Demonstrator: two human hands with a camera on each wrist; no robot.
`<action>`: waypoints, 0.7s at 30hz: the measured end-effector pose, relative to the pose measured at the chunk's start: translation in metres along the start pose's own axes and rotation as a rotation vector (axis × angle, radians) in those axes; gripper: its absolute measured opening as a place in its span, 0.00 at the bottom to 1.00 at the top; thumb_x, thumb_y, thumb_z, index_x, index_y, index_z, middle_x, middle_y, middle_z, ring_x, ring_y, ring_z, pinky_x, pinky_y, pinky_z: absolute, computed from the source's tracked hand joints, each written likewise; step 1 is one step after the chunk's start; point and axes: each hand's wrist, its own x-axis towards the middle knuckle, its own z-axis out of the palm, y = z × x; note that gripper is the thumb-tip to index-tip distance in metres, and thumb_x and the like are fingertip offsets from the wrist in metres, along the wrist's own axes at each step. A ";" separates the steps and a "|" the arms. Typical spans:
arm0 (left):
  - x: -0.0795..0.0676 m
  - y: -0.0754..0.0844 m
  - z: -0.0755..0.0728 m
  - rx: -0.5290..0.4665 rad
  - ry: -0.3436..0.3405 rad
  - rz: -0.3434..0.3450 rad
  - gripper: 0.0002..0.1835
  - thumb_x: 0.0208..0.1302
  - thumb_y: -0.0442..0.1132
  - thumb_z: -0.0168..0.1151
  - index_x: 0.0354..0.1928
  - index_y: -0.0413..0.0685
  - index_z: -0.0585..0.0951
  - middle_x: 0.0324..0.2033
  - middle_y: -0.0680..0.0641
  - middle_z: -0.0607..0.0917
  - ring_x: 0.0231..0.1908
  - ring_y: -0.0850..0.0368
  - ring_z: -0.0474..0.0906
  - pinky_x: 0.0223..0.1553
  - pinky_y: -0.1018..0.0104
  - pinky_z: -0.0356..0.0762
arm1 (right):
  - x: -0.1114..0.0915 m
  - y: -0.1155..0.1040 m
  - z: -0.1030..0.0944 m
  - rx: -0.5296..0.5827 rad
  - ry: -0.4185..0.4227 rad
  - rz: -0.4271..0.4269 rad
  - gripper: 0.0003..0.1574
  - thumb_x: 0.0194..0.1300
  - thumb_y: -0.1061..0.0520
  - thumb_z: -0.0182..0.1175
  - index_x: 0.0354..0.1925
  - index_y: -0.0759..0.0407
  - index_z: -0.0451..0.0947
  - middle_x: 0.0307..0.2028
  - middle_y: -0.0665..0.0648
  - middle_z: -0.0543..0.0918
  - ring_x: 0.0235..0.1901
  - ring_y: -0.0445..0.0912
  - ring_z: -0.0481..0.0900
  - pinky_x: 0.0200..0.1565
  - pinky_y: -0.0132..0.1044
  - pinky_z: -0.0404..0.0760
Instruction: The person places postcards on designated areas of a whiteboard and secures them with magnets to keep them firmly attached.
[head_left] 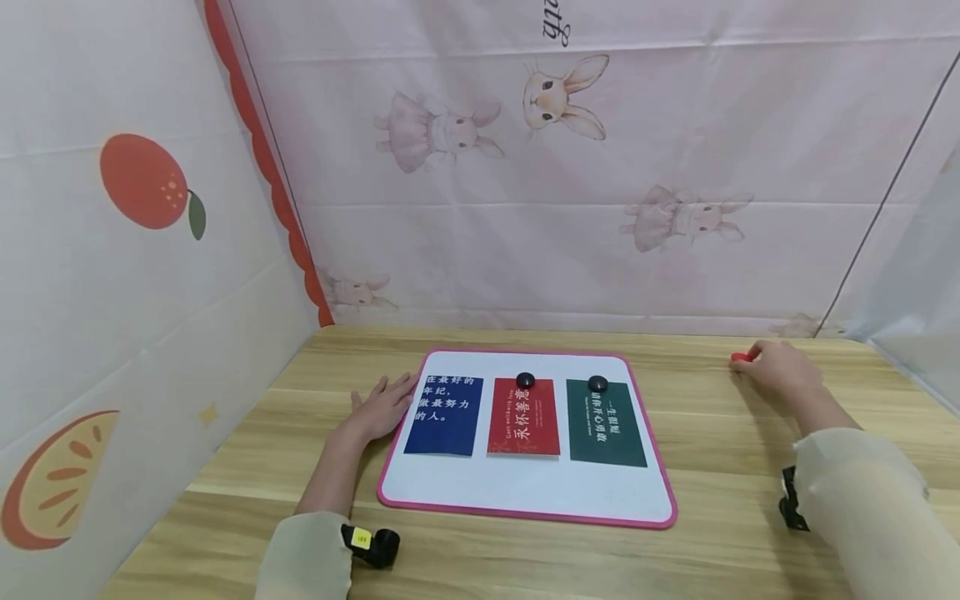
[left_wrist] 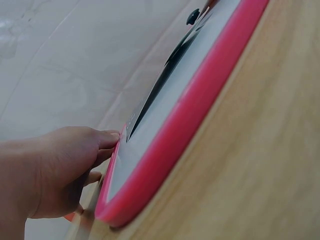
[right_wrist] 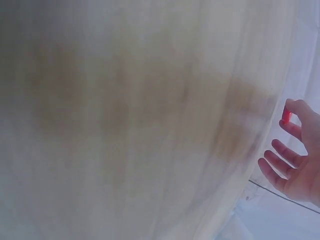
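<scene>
A small whiteboard [head_left: 525,492] with a pink rim lies flat on the table. On it are a blue card [head_left: 444,429], a red card [head_left: 542,433] and a green card [head_left: 611,446]. One black magnet [head_left: 525,380] sits at the top of the red card, another black magnet [head_left: 597,384] at the top of the green one; none shows on the blue. My left hand [head_left: 378,411] rests at the board's left edge, fingers extended, thumb touching the rim. Off to the right, my right hand [head_left: 783,371] pinches a small red magnet [right_wrist: 286,115] between thumb and index finger.
The wooden table [head_left: 495,567] meets a rabbit-print curtain [head_left: 480,250] at the back. A fruit-print sheet [head_left: 187,333] hangs along the left side. Each wrist wears a small black camera, the left camera [head_left: 384,547] above the table in front of the board.
</scene>
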 end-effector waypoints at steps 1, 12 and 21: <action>0.000 0.000 0.000 -0.001 0.001 -0.001 0.26 0.73 0.45 0.36 0.71 0.52 0.53 0.69 0.43 0.53 0.67 0.37 0.37 0.55 0.31 0.24 | 0.000 -0.002 -0.001 0.000 0.004 -0.005 0.33 0.62 0.42 0.56 0.42 0.74 0.71 0.32 0.69 0.77 0.28 0.57 0.73 0.26 0.46 0.71; 0.002 0.000 0.001 -0.005 -0.004 -0.007 0.26 0.73 0.45 0.36 0.71 0.52 0.53 0.69 0.43 0.53 0.67 0.37 0.36 0.55 0.31 0.23 | 0.009 -0.014 -0.004 -0.045 0.052 -0.054 0.28 0.59 0.42 0.58 0.43 0.65 0.72 0.43 0.80 0.68 0.37 0.68 0.70 0.24 0.49 0.71; 0.002 -0.001 0.000 -0.007 -0.001 -0.003 0.26 0.73 0.45 0.36 0.71 0.52 0.53 0.69 0.43 0.53 0.67 0.37 0.36 0.55 0.31 0.23 | 0.012 -0.026 -0.002 -0.043 0.069 -0.088 0.27 0.59 0.44 0.59 0.45 0.64 0.72 0.44 0.80 0.67 0.36 0.67 0.70 0.20 0.47 0.70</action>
